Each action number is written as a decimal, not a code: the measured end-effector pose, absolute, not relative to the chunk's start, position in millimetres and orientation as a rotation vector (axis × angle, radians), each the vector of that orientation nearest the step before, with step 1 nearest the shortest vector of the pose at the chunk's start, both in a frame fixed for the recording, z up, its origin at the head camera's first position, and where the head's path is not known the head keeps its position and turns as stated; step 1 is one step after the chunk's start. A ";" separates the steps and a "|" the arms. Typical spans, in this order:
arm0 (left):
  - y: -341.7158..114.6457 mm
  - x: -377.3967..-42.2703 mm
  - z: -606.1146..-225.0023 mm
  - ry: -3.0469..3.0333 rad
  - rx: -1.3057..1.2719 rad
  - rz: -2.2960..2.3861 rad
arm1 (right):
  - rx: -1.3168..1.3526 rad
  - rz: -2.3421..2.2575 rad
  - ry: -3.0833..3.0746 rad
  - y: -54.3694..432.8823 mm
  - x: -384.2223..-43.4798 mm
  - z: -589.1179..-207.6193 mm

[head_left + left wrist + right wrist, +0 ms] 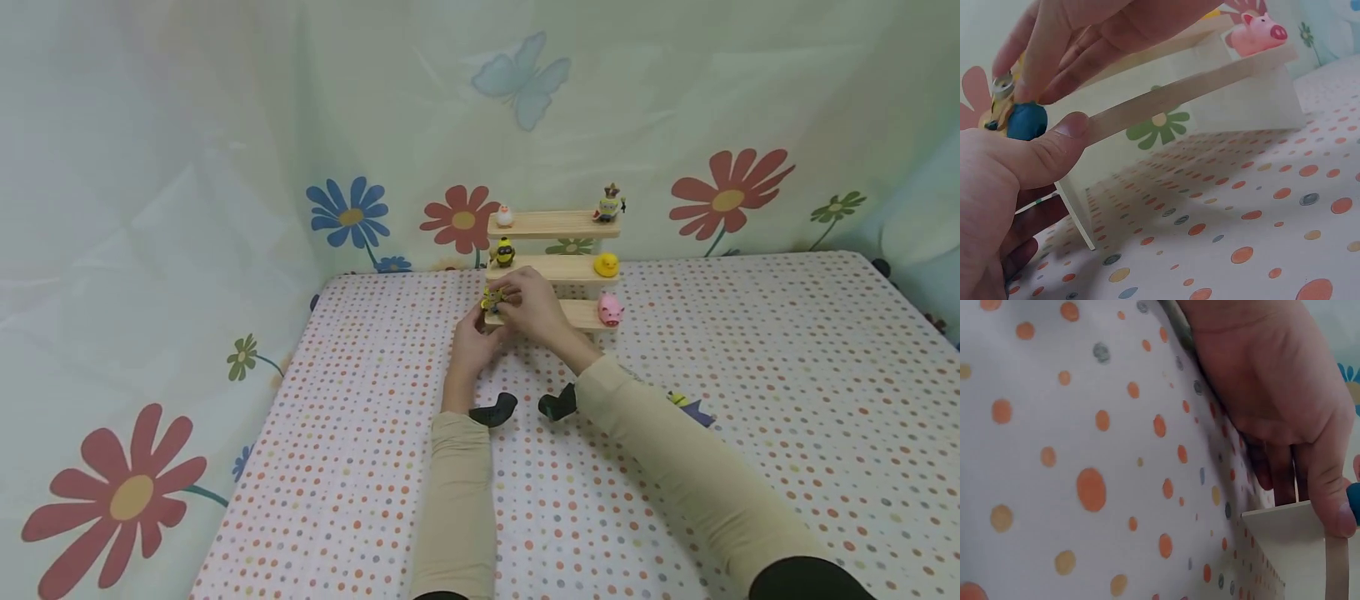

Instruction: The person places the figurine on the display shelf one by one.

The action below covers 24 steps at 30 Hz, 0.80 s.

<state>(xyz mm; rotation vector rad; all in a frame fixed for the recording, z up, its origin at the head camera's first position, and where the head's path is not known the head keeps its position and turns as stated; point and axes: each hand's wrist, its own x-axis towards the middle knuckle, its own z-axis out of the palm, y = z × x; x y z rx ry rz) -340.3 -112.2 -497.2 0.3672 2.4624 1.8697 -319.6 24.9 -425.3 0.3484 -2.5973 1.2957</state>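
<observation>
A three-tier wooden shelf [555, 223] stands at the back of the table. At the left end of its lowest tier is a small yellow figurine [491, 300] with a blue lower part [1027, 122]. My right hand [534, 307] reaches down from above and pinches this figurine between thumb and fingers, partly hiding it. Below it, my left hand [472, 343] grips the left end of the lowest tier, its thumb [1072, 128] on the board's edge and its other fingers underneath. The right wrist view shows the left hand [1279, 381] at the shelf, not the right hand.
A pink pig [611, 309], yellow duck [607, 265], crowned figurine [608, 205], white toy [504, 217] and black-and-yellow figurine [503, 252] stand on the tiers. Another figurine [692, 408] lies on the dotted tablecloth [360, 467] beside the right sleeve.
</observation>
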 end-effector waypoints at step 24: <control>-110.6 -343.1 -499.3 2.507 0.314 1.811 | 0.254 1.146 -2.617 21.7 -316.5 -432.6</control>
